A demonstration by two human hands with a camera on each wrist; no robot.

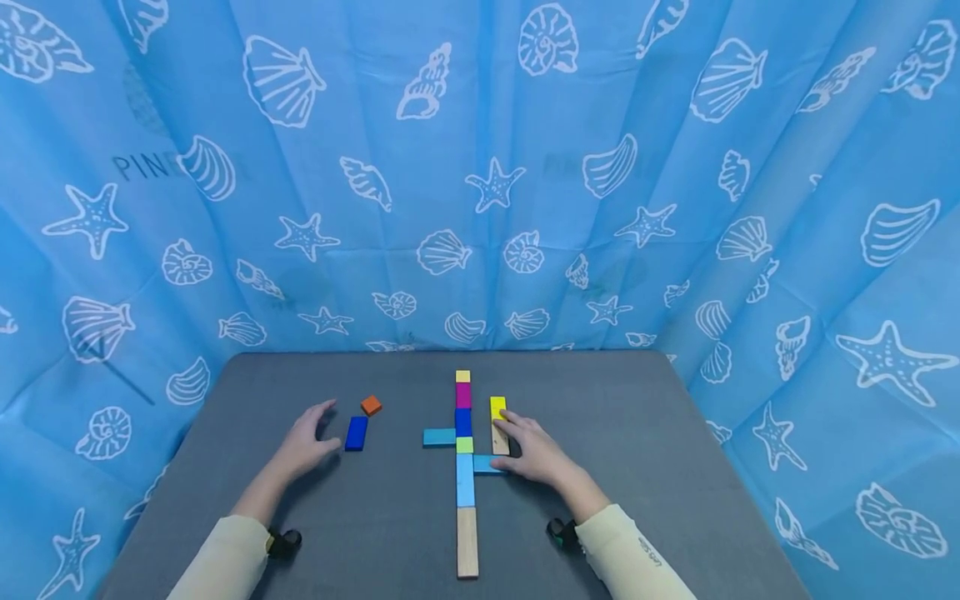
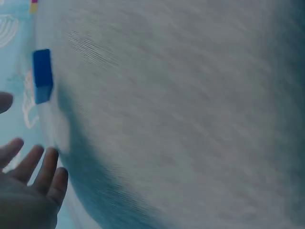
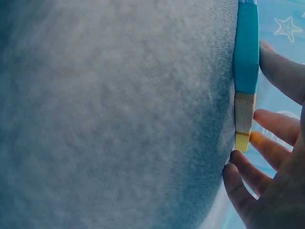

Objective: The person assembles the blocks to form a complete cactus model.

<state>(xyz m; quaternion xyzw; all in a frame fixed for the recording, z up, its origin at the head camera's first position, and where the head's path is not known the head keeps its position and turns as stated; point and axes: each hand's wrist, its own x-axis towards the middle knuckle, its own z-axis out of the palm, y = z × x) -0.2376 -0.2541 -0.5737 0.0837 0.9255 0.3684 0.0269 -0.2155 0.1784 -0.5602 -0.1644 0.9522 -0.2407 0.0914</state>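
Observation:
My right hand reaches over a light blue block and a plain wooden block. Its thumb rests on the light blue one, while its fingertips touch around the wooden block and the yellow block at its far end. In the right wrist view, the fingers stretch along the teal-looking block and the wooden block, not curled round them. My left hand hovers with fingers spread, holding nothing, left of a dark blue block. An orange block lies just beyond that.
A straight column of blocks runs down the table's middle: yellow, magenta, dark blue, lime, light blue and wood. A teal block juts from its left side. Behind the grey table hangs a blue shell-patterned curtain.

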